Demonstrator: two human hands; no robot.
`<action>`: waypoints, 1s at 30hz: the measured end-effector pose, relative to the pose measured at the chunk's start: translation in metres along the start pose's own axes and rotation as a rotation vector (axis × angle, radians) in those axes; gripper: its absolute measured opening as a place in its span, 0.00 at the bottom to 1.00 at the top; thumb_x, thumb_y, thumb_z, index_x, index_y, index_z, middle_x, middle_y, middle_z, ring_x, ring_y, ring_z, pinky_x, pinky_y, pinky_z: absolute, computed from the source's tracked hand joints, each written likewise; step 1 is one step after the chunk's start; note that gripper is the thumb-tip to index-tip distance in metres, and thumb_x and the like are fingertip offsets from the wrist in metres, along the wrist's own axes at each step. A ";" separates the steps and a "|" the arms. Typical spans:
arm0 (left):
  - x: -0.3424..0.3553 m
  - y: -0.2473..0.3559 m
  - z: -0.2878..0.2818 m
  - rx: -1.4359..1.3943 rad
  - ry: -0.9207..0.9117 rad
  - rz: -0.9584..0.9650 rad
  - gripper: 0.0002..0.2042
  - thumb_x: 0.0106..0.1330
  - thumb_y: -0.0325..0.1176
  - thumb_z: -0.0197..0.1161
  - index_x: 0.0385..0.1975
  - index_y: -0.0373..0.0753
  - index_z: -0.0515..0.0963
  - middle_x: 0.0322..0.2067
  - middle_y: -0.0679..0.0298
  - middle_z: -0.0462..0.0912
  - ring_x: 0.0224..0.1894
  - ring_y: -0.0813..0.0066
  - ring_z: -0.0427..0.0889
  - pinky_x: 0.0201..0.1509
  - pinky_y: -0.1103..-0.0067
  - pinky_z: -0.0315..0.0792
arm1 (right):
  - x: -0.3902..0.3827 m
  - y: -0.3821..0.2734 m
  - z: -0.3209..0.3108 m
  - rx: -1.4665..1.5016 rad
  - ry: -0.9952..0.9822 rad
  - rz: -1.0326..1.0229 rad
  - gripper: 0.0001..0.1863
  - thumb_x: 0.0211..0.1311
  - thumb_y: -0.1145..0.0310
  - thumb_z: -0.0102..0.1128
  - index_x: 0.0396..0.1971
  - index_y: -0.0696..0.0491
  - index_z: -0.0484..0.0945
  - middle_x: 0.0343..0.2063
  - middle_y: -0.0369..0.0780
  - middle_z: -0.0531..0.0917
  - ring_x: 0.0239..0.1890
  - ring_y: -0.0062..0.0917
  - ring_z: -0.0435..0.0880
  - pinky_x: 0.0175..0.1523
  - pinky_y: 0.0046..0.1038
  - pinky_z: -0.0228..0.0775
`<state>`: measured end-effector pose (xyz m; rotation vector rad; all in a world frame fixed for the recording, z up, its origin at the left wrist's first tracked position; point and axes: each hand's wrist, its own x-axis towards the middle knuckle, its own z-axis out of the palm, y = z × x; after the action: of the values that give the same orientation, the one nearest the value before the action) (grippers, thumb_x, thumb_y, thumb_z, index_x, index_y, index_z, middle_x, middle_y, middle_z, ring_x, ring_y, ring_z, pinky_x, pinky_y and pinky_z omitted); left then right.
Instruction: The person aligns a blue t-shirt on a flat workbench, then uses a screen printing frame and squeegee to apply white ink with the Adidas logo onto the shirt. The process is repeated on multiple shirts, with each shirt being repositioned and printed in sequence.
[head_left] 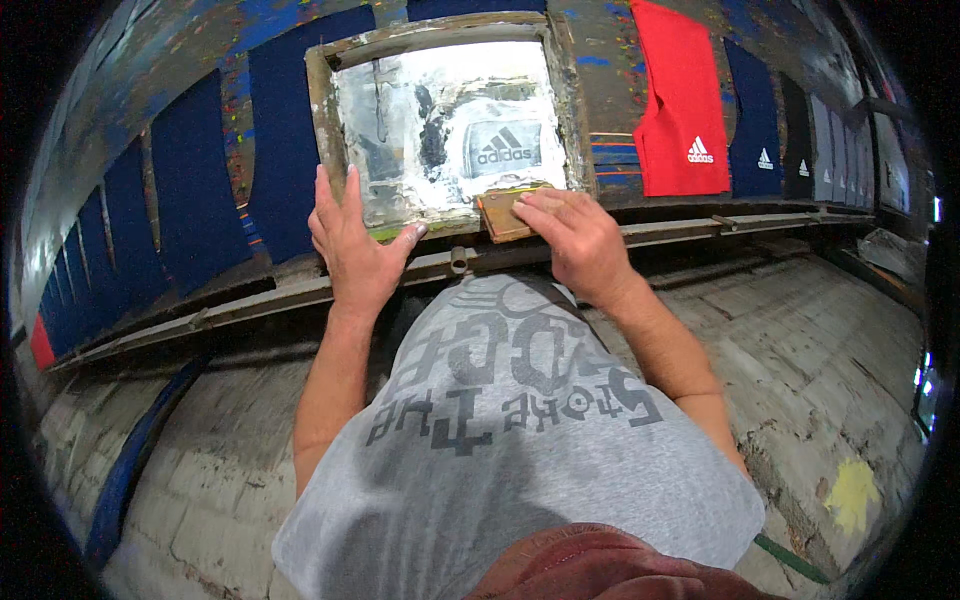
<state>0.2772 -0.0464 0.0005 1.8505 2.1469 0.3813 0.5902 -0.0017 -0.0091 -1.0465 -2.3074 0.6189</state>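
Fingers [345, 195] of our left hand [350, 245] lie flat and slightly spread on the lower left corner of the printing screen [440, 130], palm down, the thumb stretched along its near rail; they press on it and grip nothing. Our right hand [575, 235] is curled over the top of a wooden squeegee [500, 215], fingers closed on its handle, at the frame's near edge, just right of the left thumb. We see a rough, paint-crusted wooden frame around a mesh smeared with white ink, with a grey rectangular stencil patch near the middle. It lies on a long, paint-spattered printing table [610, 110]. Dark blue fabric pieces [285, 150] lie in a row on both sides, and a red piece [685, 100] with a small white print lies just right of the frame.
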 end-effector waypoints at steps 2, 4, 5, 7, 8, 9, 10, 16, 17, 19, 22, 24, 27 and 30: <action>0.001 0.001 0.000 -0.010 -0.012 -0.022 0.56 0.52 0.41 0.90 0.83 0.39 0.65 0.85 0.42 0.52 0.78 0.36 0.62 0.82 0.49 0.59 | -0.003 0.003 0.013 -0.069 0.088 -0.025 0.22 0.60 0.79 0.64 0.55 0.54 0.89 0.53 0.44 0.92 0.60 0.41 0.90 0.66 0.42 0.84; 0.002 0.001 0.000 -0.016 -0.011 -0.019 0.55 0.52 0.41 0.90 0.82 0.40 0.66 0.85 0.42 0.52 0.78 0.37 0.62 0.82 0.49 0.60 | 0.007 0.017 0.020 -0.092 0.099 -0.028 0.22 0.60 0.80 0.64 0.55 0.54 0.89 0.53 0.44 0.92 0.60 0.42 0.91 0.66 0.42 0.84; 0.003 0.001 0.000 -0.018 -0.006 -0.014 0.55 0.52 0.41 0.90 0.82 0.40 0.66 0.85 0.43 0.52 0.78 0.37 0.61 0.82 0.49 0.60 | 0.017 0.026 0.021 -0.097 0.134 -0.041 0.22 0.60 0.80 0.64 0.54 0.54 0.89 0.53 0.44 0.92 0.59 0.42 0.91 0.65 0.43 0.84; 0.005 0.002 0.000 -0.020 0.003 -0.015 0.54 0.52 0.41 0.90 0.82 0.41 0.66 0.85 0.43 0.52 0.78 0.37 0.61 0.82 0.49 0.60 | 0.037 0.044 0.021 -0.073 0.116 -0.043 0.22 0.60 0.82 0.63 0.55 0.53 0.89 0.53 0.45 0.93 0.59 0.43 0.91 0.65 0.44 0.84; 0.005 0.002 0.001 -0.018 0.004 -0.020 0.54 0.52 0.41 0.90 0.82 0.42 0.66 0.85 0.43 0.52 0.78 0.37 0.61 0.82 0.49 0.60 | 0.046 0.050 0.020 -0.063 0.112 -0.043 0.23 0.61 0.83 0.63 0.56 0.53 0.89 0.53 0.45 0.93 0.59 0.43 0.91 0.65 0.44 0.84; 0.005 0.002 0.001 -0.017 0.004 -0.028 0.54 0.52 0.41 0.90 0.82 0.42 0.66 0.85 0.43 0.51 0.79 0.37 0.61 0.82 0.49 0.60 | 0.050 0.053 0.019 -0.054 0.103 -0.035 0.24 0.61 0.84 0.63 0.56 0.53 0.89 0.54 0.45 0.93 0.59 0.43 0.91 0.64 0.44 0.84; 0.004 0.002 0.001 -0.023 0.004 -0.033 0.54 0.53 0.41 0.90 0.82 0.42 0.66 0.85 0.43 0.51 0.79 0.37 0.60 0.82 0.48 0.60 | 0.052 0.052 0.018 -0.047 0.091 -0.038 0.22 0.62 0.84 0.63 0.55 0.53 0.89 0.53 0.45 0.93 0.57 0.42 0.92 0.63 0.44 0.84; 0.006 0.002 0.003 0.017 -0.007 -0.075 0.55 0.52 0.42 0.90 0.83 0.44 0.67 0.86 0.45 0.52 0.81 0.37 0.60 0.84 0.50 0.59 | 0.050 0.045 -0.008 0.014 -0.067 -0.052 0.19 0.65 0.82 0.64 0.54 0.52 0.89 0.47 0.46 0.94 0.52 0.45 0.93 0.56 0.43 0.86; 0.007 0.002 0.003 0.017 -0.001 -0.071 0.55 0.52 0.42 0.90 0.83 0.45 0.67 0.86 0.46 0.52 0.81 0.37 0.60 0.84 0.50 0.59 | 0.053 0.049 -0.013 0.039 -0.108 -0.037 0.19 0.66 0.82 0.64 0.54 0.52 0.89 0.46 0.46 0.94 0.51 0.45 0.93 0.55 0.43 0.87; 0.007 0.003 0.003 0.016 0.001 -0.066 0.54 0.54 0.43 0.90 0.83 0.44 0.66 0.86 0.46 0.51 0.81 0.37 0.59 0.83 0.48 0.59 | 0.072 0.063 -0.014 0.008 -0.038 -0.075 0.18 0.66 0.81 0.65 0.54 0.52 0.89 0.45 0.47 0.93 0.49 0.47 0.93 0.53 0.44 0.87; 0.008 0.004 0.001 0.023 -0.026 -0.070 0.54 0.56 0.45 0.89 0.83 0.43 0.65 0.86 0.45 0.48 0.81 0.37 0.58 0.83 0.45 0.58 | 0.086 0.075 -0.008 -0.036 -0.019 -0.067 0.18 0.64 0.81 0.66 0.53 0.53 0.89 0.43 0.47 0.93 0.47 0.47 0.93 0.52 0.45 0.86; 0.010 0.005 0.001 0.030 -0.041 -0.085 0.54 0.56 0.45 0.89 0.84 0.43 0.64 0.86 0.45 0.48 0.81 0.37 0.58 0.83 0.45 0.58 | 0.082 0.072 -0.002 -0.031 -0.020 -0.086 0.19 0.62 0.81 0.66 0.52 0.52 0.90 0.42 0.47 0.93 0.47 0.46 0.92 0.52 0.45 0.86; 0.012 0.005 0.002 0.050 -0.048 -0.094 0.54 0.57 0.46 0.89 0.84 0.44 0.64 0.86 0.46 0.48 0.81 0.37 0.58 0.83 0.45 0.58 | 0.049 0.049 0.002 0.041 0.033 -0.156 0.21 0.57 0.82 0.66 0.51 0.52 0.90 0.43 0.46 0.93 0.46 0.45 0.92 0.52 0.45 0.86; 0.014 0.005 0.004 0.046 -0.047 -0.099 0.54 0.57 0.46 0.88 0.84 0.45 0.64 0.86 0.47 0.47 0.81 0.38 0.58 0.83 0.44 0.58 | 0.028 0.035 -0.005 0.064 0.024 -0.201 0.21 0.58 0.83 0.64 0.50 0.51 0.91 0.42 0.47 0.93 0.46 0.46 0.93 0.51 0.45 0.86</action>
<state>0.2811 -0.0321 -0.0017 1.7504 2.2231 0.2663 0.5966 0.0415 -0.0184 -0.7764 -2.3193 0.5918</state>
